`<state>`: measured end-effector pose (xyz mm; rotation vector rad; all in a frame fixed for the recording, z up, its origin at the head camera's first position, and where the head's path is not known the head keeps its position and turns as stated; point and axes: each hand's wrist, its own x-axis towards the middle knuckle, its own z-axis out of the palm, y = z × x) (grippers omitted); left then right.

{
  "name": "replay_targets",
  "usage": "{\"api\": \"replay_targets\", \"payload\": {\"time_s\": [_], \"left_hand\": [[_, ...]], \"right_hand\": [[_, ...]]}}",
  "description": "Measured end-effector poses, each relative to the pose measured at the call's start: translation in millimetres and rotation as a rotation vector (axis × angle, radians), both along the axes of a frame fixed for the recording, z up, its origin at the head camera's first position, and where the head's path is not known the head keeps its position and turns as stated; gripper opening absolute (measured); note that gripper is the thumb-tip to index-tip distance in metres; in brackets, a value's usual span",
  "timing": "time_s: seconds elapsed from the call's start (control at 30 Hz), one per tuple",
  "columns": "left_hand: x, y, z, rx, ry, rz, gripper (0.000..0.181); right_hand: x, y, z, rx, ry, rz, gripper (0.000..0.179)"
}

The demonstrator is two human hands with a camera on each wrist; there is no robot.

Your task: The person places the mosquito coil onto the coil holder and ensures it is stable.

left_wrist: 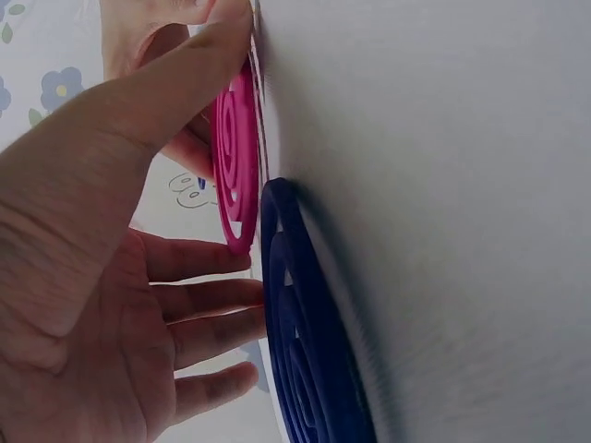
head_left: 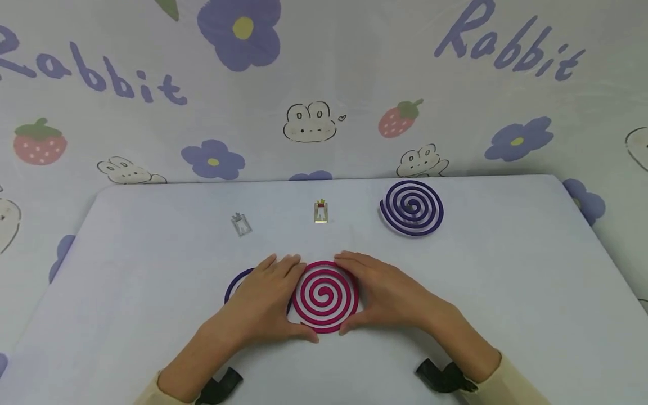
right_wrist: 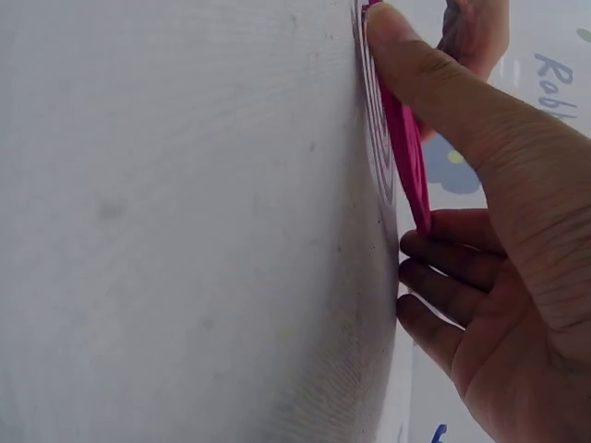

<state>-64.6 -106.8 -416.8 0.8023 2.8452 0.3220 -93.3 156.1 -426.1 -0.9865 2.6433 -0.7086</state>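
A pink mosquito coil (head_left: 325, 292) is held level between my two hands, close over the white table. My left hand (head_left: 265, 298) grips its left edge, fingers at the far rim and thumb at the near rim. Opposite it, my right hand (head_left: 387, 289) grips the right edge the same way. In the left wrist view, a narrow gap shows between the pink coil (left_wrist: 242, 138) and the tabletop. A dark blue coil (left_wrist: 323, 314) lies beside it, mostly hidden under my left hand in the head view.
Farther back on the white table (head_left: 506, 253) stand a small silver metal stand (head_left: 242, 226) and a gold-coloured one (head_left: 321, 221). Another dark blue coil (head_left: 412, 206) lies at the back right. A printed cloth (head_left: 354, 67) hangs behind the table.
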Motion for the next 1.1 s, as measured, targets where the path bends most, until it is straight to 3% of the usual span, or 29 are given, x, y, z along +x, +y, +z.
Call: {"api": "replay_targets", "payload": {"time_s": [0.2, 0.47, 0.77, 1.1], "left_hand": [[-0.8, -1.9, 1.5, 0.006, 0.021, 0.009, 0.123], [-2.9, -1.3, -0.3, 0.088, 0.029, 0.017, 0.119], [-5.8, -4.7, 6.6, 0.131, 0.072, 0.022, 0.118], [-4.1, -3.5, 7.4, 0.156, 0.065, 0.043, 0.121]], "right_hand": [[-3.0, -0.1, 2.4, -0.037, 0.000, -0.004, 0.115], [-6.7, 1.1, 5.4, -0.047, 0.040, -0.019, 0.114], [-5.7, 0.2, 8.9, -0.063, 0.089, -0.058, 0.113], [-3.2, -1.0, 8.7, -0.089, 0.003, -0.070, 0.112]]}}
